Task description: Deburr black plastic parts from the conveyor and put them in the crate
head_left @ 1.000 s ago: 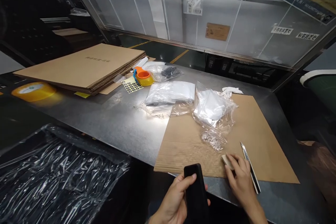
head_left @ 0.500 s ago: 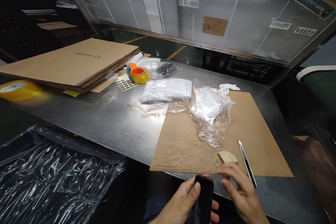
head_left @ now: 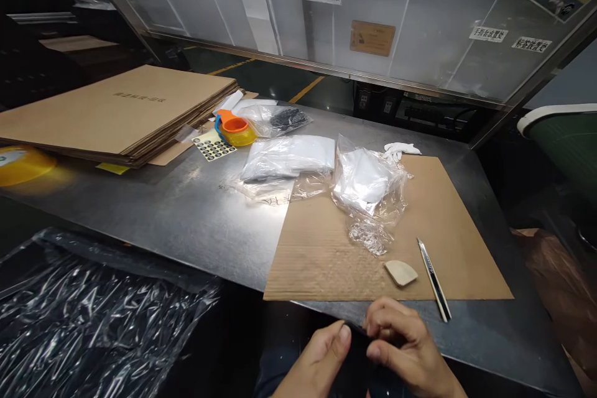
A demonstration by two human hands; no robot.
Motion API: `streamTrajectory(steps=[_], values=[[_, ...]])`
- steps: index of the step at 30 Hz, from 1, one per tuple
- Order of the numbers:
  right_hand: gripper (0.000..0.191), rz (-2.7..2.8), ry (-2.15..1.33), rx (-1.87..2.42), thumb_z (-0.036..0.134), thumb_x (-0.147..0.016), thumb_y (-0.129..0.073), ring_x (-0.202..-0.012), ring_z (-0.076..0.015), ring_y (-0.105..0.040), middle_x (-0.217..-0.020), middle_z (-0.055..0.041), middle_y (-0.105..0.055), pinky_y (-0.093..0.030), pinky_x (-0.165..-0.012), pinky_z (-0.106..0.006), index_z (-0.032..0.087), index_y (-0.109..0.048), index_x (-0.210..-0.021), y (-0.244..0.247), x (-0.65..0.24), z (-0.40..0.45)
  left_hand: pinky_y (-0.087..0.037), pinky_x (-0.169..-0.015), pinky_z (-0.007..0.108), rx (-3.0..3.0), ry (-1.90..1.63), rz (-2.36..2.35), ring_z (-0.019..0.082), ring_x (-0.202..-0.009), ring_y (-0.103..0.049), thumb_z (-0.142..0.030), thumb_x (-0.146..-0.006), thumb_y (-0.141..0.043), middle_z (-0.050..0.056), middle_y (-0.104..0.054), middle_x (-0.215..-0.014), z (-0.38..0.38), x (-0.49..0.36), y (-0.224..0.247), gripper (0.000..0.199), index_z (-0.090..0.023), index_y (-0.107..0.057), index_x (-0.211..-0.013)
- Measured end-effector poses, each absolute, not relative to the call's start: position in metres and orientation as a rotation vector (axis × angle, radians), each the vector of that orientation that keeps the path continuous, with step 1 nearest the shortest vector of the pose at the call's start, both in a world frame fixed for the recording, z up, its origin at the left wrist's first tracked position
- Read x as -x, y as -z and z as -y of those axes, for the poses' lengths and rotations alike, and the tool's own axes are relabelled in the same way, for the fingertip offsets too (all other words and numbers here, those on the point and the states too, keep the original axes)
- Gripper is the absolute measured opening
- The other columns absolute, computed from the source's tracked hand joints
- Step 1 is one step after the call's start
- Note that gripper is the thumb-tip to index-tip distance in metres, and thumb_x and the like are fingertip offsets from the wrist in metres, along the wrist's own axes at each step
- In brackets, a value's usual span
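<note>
A thin black object with rounded corners [head_left: 355,327], like a phone or a phone case, is tilted nearly edge-on at the table's front edge and blends into the dark background. My left hand [head_left: 319,354] is closed on its left side, thumb on top. At its right end, the curled fingers of my right hand [head_left: 403,342] touch the edge. Just beyond lies a tan wedge-shaped piece [head_left: 401,274] on a cardboard sheet [head_left: 321,249]. A utility knife [head_left: 433,280] rests to its right, overhanging the sheet's front edge.
Clear plastic bags with white contents [head_left: 366,177] lie behind, beside another white packet [head_left: 289,155]. An orange tape dispenser [head_left: 236,127], a sticker sheet [head_left: 214,145] and stacked cardboard [head_left: 140,106] are at left. A black plastic-lined bin [head_left: 107,317] stands below left.
The black object has tipped from showing its broad face to nearly edge-on. My right hand has moved left onto its edge, uncovering the tan wedge. The view has shifted slightly.
</note>
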State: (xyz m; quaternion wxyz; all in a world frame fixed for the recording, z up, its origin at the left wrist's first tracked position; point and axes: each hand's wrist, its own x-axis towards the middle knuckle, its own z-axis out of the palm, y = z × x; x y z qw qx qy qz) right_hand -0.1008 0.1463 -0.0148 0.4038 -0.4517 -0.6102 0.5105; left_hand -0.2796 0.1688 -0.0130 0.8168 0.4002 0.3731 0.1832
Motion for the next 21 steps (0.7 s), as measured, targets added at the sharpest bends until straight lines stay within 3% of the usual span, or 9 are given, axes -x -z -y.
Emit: streamTrajectory(steps=[4, 12, 16, 21], values=[[0.025, 1.426, -1.266, 1.160, 0.038, -0.082, -0.061, -0.068, -0.0107, -0.049, -0.079, -0.0006, -0.051, -0.037, -0.055, -0.020, 0.019, -0.051, -0.067, 0.021, 0.105, -0.144, -0.039, -0.050, 0.024, -0.797, -0.346, -0.847, 0.015, -0.049, -0.057, -0.070, -0.076, -0.039, 0.006, -0.064, -0.057, -0.171, 0.279, 0.012, 0.060, -0.013, -0.055, -0.087], [0.010, 1.301, -1.210, 1.204, 0.029, -0.090, -0.051, -0.070, -0.0113, -0.057, -0.082, -0.0001, -0.057, -0.046, -0.065, -0.023, 0.025, -0.059, -0.092, 0.030, 0.097, -0.137, -0.042, -0.053, 0.025, -0.641, -0.304, -0.884, 0.015, -0.050, -0.058, -0.077, -0.071, -0.033, 0.005, -0.064, -0.052, -0.175, 0.275, 0.006, 0.075, -0.011, -0.058, -0.096], [0.016, 1.516, -1.113, 1.219, 0.029, -0.086, -0.056, -0.079, -0.0146, -0.056, -0.090, -0.0027, -0.058, -0.044, -0.071, -0.025, 0.026, -0.061, -0.101, 0.023, 0.095, -0.137, -0.043, -0.057, 0.028, -0.712, -0.303, -0.902, 0.017, -0.052, -0.059, -0.077, -0.071, -0.035, 0.008, -0.064, -0.051, -0.174, 0.275, 0.006, 0.077, -0.008, -0.059, -0.093], [0.021, 1.579, -1.178, 1.182, 0.031, -0.088, -0.052, -0.076, -0.0145, -0.055, -0.091, -0.0048, -0.057, -0.044, -0.065, -0.025, 0.026, -0.061, -0.106, 0.019, 0.098, -0.139, -0.044, -0.056, 0.029, -0.737, -0.311, -0.960, 0.020, -0.054, -0.060, -0.071, -0.074, -0.041, 0.007, -0.066, -0.055, -0.172, 0.278, 0.002, 0.070, -0.009, -0.059, -0.103]])
